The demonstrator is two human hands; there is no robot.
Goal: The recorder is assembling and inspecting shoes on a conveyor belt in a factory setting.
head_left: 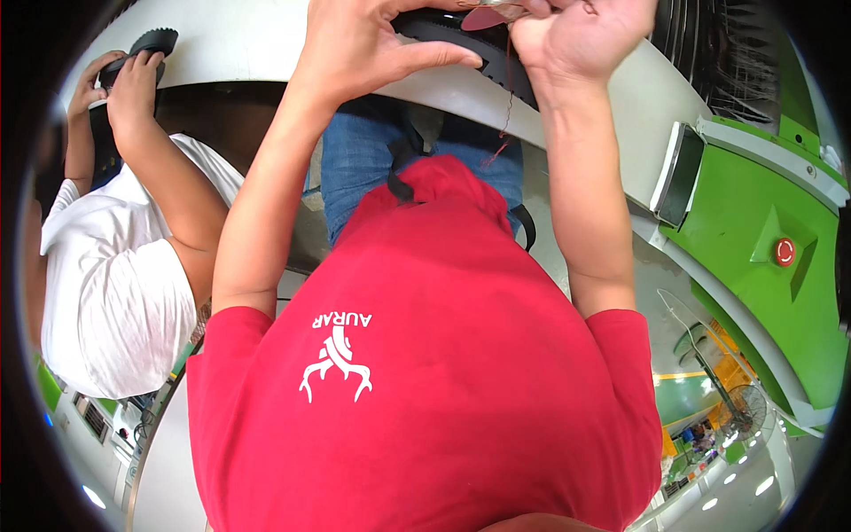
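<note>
At the top edge my left hand (pixel 368 49) curves around a black shoe sole (pixel 505 58) with a toothed rim, its thumb stretched along the near side. Part of its fingers runs out of the picture. My right hand (pixel 589 40) is closed, palm partly turned up, beside the sole's right end. At its fingertips, between the two hands, sits a small shiny thing with a flat pink part (pixel 483 18); its kind is hard to make out. A thin red thread (pixel 508 97) hangs down from there, over the sole and past the table edge.
A white table (pixel 239 49) curves across the top. To the left a co-worker in a white shirt (pixel 124 293) holds a black sole (pixel 151 44). At right stands a green machine (pixel 753 239) with a red stop button (pixel 784 252), near black bristly material (pixel 727 62).
</note>
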